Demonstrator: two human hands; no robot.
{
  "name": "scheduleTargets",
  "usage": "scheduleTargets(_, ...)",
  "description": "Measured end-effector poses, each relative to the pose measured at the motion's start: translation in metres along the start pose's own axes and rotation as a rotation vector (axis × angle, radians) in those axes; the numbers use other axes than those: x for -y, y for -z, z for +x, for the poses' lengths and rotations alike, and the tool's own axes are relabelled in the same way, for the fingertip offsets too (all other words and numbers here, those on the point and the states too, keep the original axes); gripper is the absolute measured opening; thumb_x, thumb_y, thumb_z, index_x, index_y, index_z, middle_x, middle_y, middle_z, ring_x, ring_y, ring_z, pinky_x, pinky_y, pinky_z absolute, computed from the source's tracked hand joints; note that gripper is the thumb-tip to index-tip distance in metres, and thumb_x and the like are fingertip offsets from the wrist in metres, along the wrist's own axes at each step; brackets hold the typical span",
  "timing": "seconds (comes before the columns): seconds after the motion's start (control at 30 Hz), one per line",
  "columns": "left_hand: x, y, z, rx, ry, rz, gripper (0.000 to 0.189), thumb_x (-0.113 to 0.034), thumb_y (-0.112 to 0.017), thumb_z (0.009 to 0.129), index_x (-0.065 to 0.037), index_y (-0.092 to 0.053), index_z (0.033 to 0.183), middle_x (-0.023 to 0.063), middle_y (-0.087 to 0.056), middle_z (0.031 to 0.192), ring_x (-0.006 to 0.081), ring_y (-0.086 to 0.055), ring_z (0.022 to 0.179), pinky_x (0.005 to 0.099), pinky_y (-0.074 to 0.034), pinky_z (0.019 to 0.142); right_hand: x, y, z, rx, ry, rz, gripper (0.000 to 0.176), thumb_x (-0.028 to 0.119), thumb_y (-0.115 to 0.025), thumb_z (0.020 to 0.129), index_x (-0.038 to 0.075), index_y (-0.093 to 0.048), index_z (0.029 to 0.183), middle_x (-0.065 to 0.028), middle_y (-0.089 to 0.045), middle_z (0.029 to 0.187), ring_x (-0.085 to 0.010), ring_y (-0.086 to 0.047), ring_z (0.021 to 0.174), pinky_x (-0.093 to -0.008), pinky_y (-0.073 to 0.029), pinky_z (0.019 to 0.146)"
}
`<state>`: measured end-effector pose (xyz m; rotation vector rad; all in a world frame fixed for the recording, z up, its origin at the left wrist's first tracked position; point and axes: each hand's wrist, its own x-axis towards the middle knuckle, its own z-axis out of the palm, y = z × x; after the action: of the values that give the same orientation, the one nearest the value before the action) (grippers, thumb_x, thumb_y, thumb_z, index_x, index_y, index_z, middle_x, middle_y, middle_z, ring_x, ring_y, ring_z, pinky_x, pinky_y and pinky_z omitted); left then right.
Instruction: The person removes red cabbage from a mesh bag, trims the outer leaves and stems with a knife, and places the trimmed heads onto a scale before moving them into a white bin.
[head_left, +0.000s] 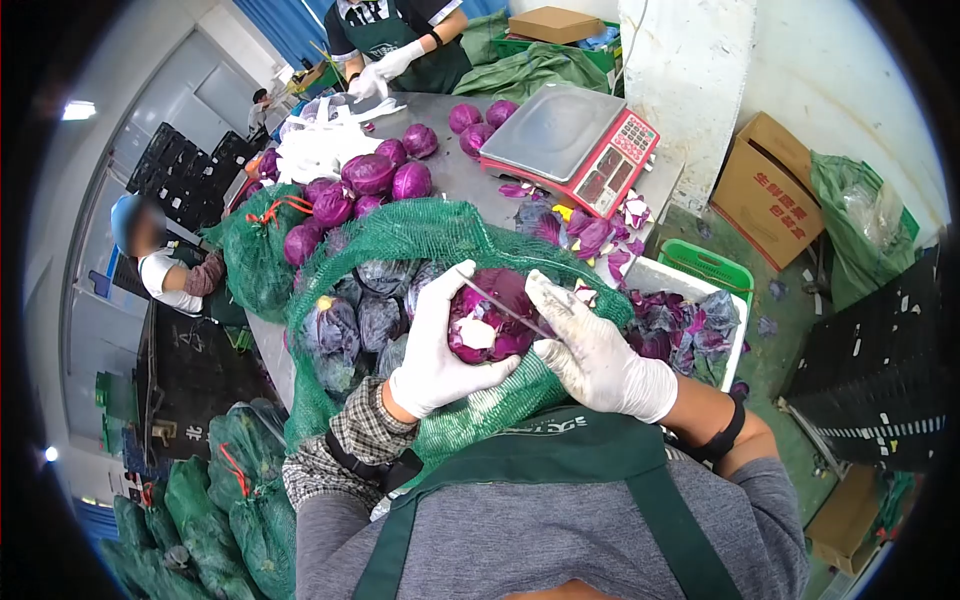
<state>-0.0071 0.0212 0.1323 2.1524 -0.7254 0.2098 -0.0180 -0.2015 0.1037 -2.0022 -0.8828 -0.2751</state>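
A peeled red cabbage [497,300] with a pale cut stem faces up in front of my chest. My left hand [437,345], in a white glove, wraps round its left side and underside. From my right hand [600,355], gloved and smudged, a thin knife-like blade [505,306] crosses the cabbage; its handle is hidden in the palm. Beneath both hands spreads an open green mesh bag [455,225], holding several unpeeled cabbages [330,328] with dull outer leaves.
Peeled cabbages [370,175] and white netting [325,150] lie on the metal table [450,112] beyond the bag. A red scale [570,140] stands at the back right. A white bin [735,345] of leaf scraps is at my right. A co-worker [405,50] stands opposite.
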Motion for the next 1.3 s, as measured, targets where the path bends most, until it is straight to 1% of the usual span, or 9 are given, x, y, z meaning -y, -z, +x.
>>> scheduleTargets(0.23,-0.006,-0.008,0.003,-0.098,-0.026,0.159,0.097,-0.023,-0.087,0.055,0.002,-0.035,0.133,0.0170,-0.046,0.120,0.0299,-0.050,0.112,0.0395,-0.041,0.097,0.006,-0.005,0.006,0.012,-0.018,-0.211,0.068,0.033,-0.048,0.095,-0.005,-0.020,0.145,-0.0349,-0.031,0.139,-0.0420,-0.049,0.120,-0.0401,-0.055,0.077)
scheduleTargets(0.3,-0.008,-0.007,0.003,-0.080,0.001,0.192,0.095,-0.017,-0.086,0.057,0.002,-0.035,0.134,0.0137,-0.045,0.122,0.0227,-0.051,0.112,0.0360,-0.043,0.097,0.007,-0.005,0.006,0.027,-0.035,-0.233,0.069,0.033,-0.047,0.095,-0.005,-0.019,0.145,-0.0365,-0.031,0.137,-0.0429,-0.057,0.108,-0.0401,-0.056,0.069)
scheduleTargets(0.63,-0.013,-0.012,0.007,-0.114,-0.034,0.213,0.093,-0.025,-0.087,0.056,0.001,-0.038,0.130,0.0161,-0.050,0.115,0.0293,-0.052,0.106,0.0397,-0.042,0.094,0.004,-0.007,0.012,-0.069,0.017,-0.272,0.064,0.025,-0.050,0.093,0.000,-0.024,0.145,-0.0358,-0.043,0.127,-0.0381,-0.064,0.093,-0.0385,-0.056,0.064)
scheduleTargets(0.73,-0.016,-0.013,0.009,-0.100,0.028,0.194,0.093,-0.020,-0.087,0.054,0.002,-0.038,0.131,0.0161,-0.046,0.119,0.0268,-0.051,0.111,0.0375,-0.043,0.097,0.004,-0.004,0.014,-0.078,-0.070,-0.235,0.051,0.010,-0.053,0.090,-0.002,-0.039,0.138,-0.0259,-0.050,0.127,-0.0385,-0.053,0.114,-0.0374,-0.053,0.085)
scheduleTargets(0.8,-0.017,-0.013,0.011,-0.060,-0.044,0.270,0.093,-0.021,-0.086,0.054,0.002,-0.038,0.130,0.0163,-0.046,0.119,0.0282,-0.050,0.113,0.0382,-0.041,0.098,-0.008,-0.007,0.015,-0.198,0.008,-0.174,0.047,0.017,-0.052,0.092,0.004,-0.043,0.136,-0.0208,-0.056,0.115,-0.0302,-0.064,0.092,-0.0377,-0.056,0.068)
scheduleTargets(1.0,-0.013,-0.012,0.010,-0.061,-0.118,0.311,0.094,-0.020,-0.086,0.054,0.002,-0.038,0.132,0.0181,-0.046,0.123,0.0308,-0.049,0.114,0.0395,-0.039,0.101,-0.011,0.002,0.016,-0.301,-0.121,0.079,0.027,0.020,-0.048,0.098,0.000,-0.058,0.113,-0.0157,-0.062,0.098,-0.0296,-0.063,0.092,-0.0358,-0.049,0.081)
scheduleTargets(1.07,-0.012,-0.007,0.012,-0.040,-0.182,0.322,0.096,-0.020,-0.086,0.054,0.002,-0.038,0.133,0.0188,-0.045,0.126,0.0314,-0.049,0.115,0.0398,-0.039,0.101,-0.018,0.008,0.018,-0.229,-0.518,0.556,0.027,0.025,-0.046,0.100,0.002,-0.058,0.111,-0.0085,-0.060,0.082,-0.0208,-0.064,0.074,-0.0321,-0.052,0.068)
scheduleTargets(1.13,-0.009,-0.002,0.015,0.009,-0.331,0.250,0.099,-0.020,-0.087,0.053,0.003,-0.036,0.135,0.0197,-0.043,0.131,0.0320,-0.047,0.119,0.0403,-0.038,0.103,-0.033,0.019,0.025,-0.329,-0.693,1.034,0.032,0.037,-0.048,0.098,0.007,-0.053,0.109,0.0011,-0.048,0.064,-0.0096,-0.049,0.041,-0.0231,-0.043,0.039)
scheduleTargets(1.3,0.010,-0.017,0.019,-0.019,0.139,-1.016,0.092,-0.026,-0.085,0.064,0.003,-0.036,0.136,0.0173,-0.047,0.133,0.0314,-0.050,0.121,0.0465,-0.039,0.105,-0.137,0.033,-0.008,-0.647,-0.721,0.869,0.032,0.038,-0.050,0.097,0.007,-0.052,0.091,-0.0017,-0.048,0.060,-0.0115,-0.046,0.039,-0.0260,-0.035,0.034)
